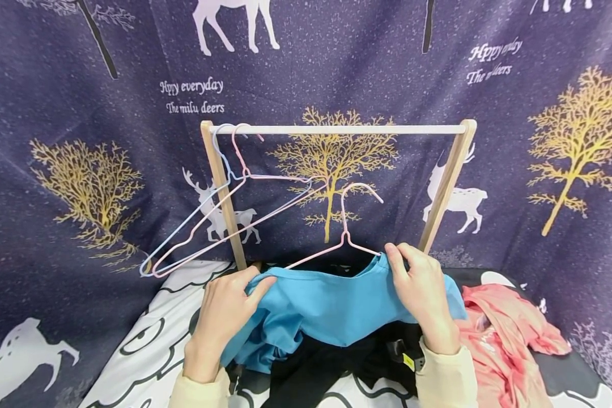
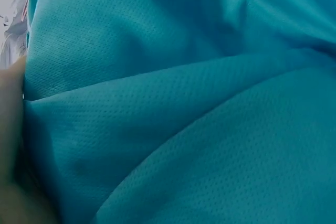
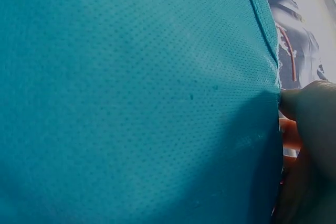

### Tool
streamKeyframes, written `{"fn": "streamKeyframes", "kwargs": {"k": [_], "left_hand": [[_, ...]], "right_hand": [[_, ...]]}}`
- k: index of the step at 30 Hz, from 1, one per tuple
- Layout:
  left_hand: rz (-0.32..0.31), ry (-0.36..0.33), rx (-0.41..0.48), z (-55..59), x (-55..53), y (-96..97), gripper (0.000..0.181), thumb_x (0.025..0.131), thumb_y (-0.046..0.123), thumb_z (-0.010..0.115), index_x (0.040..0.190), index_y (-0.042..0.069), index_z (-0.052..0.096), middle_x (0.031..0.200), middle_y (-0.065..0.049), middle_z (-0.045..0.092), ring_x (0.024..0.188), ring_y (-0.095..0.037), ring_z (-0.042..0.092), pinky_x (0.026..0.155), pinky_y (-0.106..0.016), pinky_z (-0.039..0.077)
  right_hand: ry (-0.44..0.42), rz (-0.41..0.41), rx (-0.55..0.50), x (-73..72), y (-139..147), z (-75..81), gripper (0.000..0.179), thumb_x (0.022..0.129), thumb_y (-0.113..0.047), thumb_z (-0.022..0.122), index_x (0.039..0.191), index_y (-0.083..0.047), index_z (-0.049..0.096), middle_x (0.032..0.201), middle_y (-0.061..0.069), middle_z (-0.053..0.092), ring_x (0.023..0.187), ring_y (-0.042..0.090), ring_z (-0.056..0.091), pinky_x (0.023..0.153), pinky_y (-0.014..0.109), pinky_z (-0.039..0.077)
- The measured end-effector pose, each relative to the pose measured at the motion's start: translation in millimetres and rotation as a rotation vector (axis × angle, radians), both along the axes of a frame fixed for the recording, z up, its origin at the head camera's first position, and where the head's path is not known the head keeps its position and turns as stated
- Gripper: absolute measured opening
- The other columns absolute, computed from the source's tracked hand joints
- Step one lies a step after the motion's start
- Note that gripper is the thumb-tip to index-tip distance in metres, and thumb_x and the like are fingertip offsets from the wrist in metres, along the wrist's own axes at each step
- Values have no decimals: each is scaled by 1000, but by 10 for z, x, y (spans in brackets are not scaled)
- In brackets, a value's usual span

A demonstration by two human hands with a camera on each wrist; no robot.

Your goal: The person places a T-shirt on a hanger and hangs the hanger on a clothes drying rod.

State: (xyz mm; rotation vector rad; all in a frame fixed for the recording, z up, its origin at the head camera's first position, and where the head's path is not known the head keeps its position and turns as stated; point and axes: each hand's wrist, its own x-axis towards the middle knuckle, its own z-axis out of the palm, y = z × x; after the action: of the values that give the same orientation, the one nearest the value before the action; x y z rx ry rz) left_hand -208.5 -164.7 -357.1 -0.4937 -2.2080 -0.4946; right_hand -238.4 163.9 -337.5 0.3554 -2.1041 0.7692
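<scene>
A blue T-shirt (image 1: pixel 336 303) of dimpled fabric is stretched between my two hands in the head view. My left hand (image 1: pixel 229 309) grips it near the left end of the neckline, thumb on the front. At the right shoulder, my right hand (image 1: pixel 418 283) pinches the fabric between thumb and fingers. A pink hanger (image 1: pixel 344 232) stands up out of the neckline, its hook below the rail and its lower part hidden inside the shirt. Blue cloth (image 2: pixel 178 108) fills most of the left wrist view. In the right wrist view, the thumb (image 3: pixel 315 108) presses on the shirt's edge.
A rack with a white rail (image 1: pixel 336 130) and wooden posts stands behind the shirt. A blue hanger (image 1: pixel 178 226) and another pink hanger (image 1: pixel 239 158) hang at its left end. Black clothing (image 1: pixel 326 368) lies below the shirt, and a salmon-pink garment (image 1: pixel 510 334) lies at right.
</scene>
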Motion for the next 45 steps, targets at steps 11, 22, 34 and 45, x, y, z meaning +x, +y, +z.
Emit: {"fn": "streamKeyframes", "kwargs": {"k": [11, 22, 34, 45], "left_hand": [[-12, 23, -41, 1, -2, 25, 35, 94, 32, 62, 67, 24, 41, 59, 11, 32, 47, -7, 37, 43, -24, 26], [-15, 88, -26, 6, -17, -69, 32, 94, 29, 62, 68, 23, 44, 62, 10, 39, 48, -10, 42, 43, -25, 28], [12, 116, -4, 23, 12, -151, 31, 92, 29, 64, 68, 23, 46, 62, 11, 39, 47, -6, 37, 43, -24, 26], [40, 121, 14, 22, 6, -241, 26, 93, 28, 64, 71, 21, 51, 62, 10, 41, 47, -8, 41, 43, -27, 30]], "right_hand": [[5, -40, -14, 8, 65, 12, 29, 98, -25, 61, 71, -14, 60, 59, 2, 51, 57, 26, 53, 56, 42, 38], [9, -99, -1, 0, 238, 14, 28, 97, -24, 62, 72, -13, 60, 50, -4, 38, 50, 26, 45, 51, 41, 33], [23, -41, -84, -26, 463, -11, 27, 96, -17, 64, 70, -11, 60, 54, -6, 40, 51, 14, 37, 51, 26, 26], [-115, -65, -242, -211, 708, -99, 27, 98, -23, 60, 77, -9, 66, 62, 0, 53, 57, 10, 45, 55, 23, 33]]}}
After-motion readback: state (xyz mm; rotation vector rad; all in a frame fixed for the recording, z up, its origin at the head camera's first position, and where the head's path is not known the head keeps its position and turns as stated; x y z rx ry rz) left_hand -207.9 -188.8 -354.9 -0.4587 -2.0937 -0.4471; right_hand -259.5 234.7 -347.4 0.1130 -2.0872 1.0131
